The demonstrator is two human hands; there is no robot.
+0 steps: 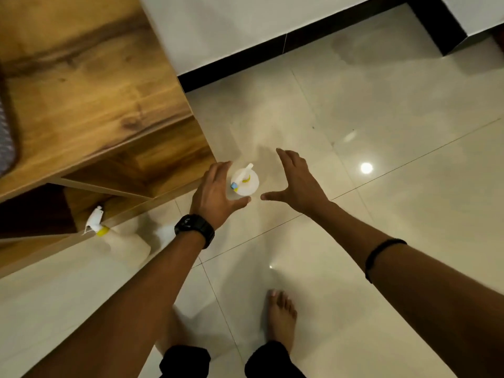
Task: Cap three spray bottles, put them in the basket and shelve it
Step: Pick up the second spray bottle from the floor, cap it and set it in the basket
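Observation:
A white spray bottle stands upright on the floor, seen from above, with a white trigger head, a yellow collar and a blue nozzle tip. My left hand is just left of it, fingers spread, touching or nearly touching its side. My right hand hovers to its right, fingers apart, clear of the bottle. A second white spray bottle with a yellow collar lies or leans at the foot of the wooden shelf unit. No basket is in view.
The wooden shelf unit fills the upper left, with open compartments low down. A grey patterned item lies on its top at the far left. Glossy cream floor tiles spread right. A black skirting lines the white wall. My bare feet stand below.

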